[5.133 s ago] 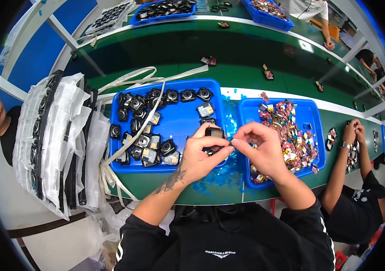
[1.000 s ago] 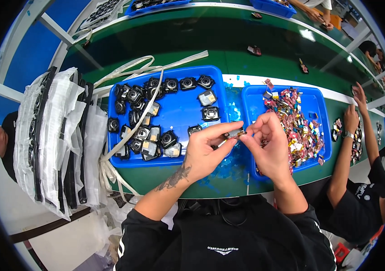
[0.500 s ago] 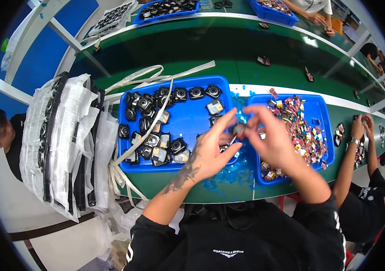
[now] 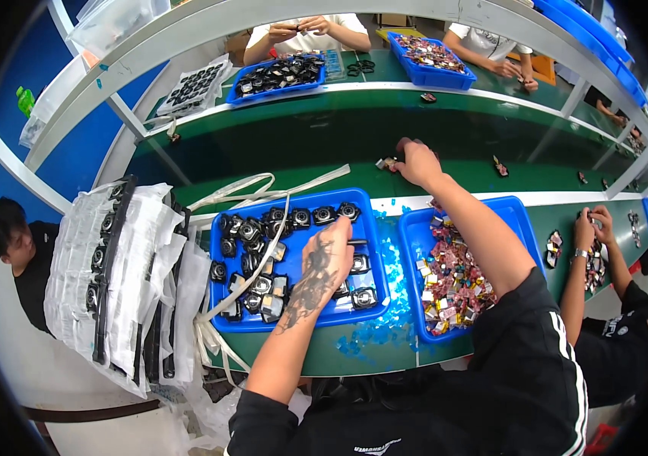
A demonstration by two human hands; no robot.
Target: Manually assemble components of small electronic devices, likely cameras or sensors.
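Watch cases [image 4: 250,228], black with round backs, sit in the blue left tray [image 4: 376,251] at centre-left of the head view, mostly crowded along its left and upper sides, with a few at its lower right. The left hand [image 4: 328,254] is above that tray's right half, fingers bent and partly hidden from the camera; whether they grip the dark piece [image 4: 357,242] beside them cannot be told. The right arm [image 4: 484,228] crosses the blue right tray [image 4: 518,228], right of centre, which holds a heap of small red and yellow circuit parts [image 4: 446,277]. At upper centre, over the green belt [image 4: 263,152], the right hand [image 4: 420,163] has its fingers curved beside a small circuit module [image 4: 387,164]; they are blurred, so their spread and any hold on it cannot be told. Blue flakes [image 4: 373,338] are scattered between and below the trays.
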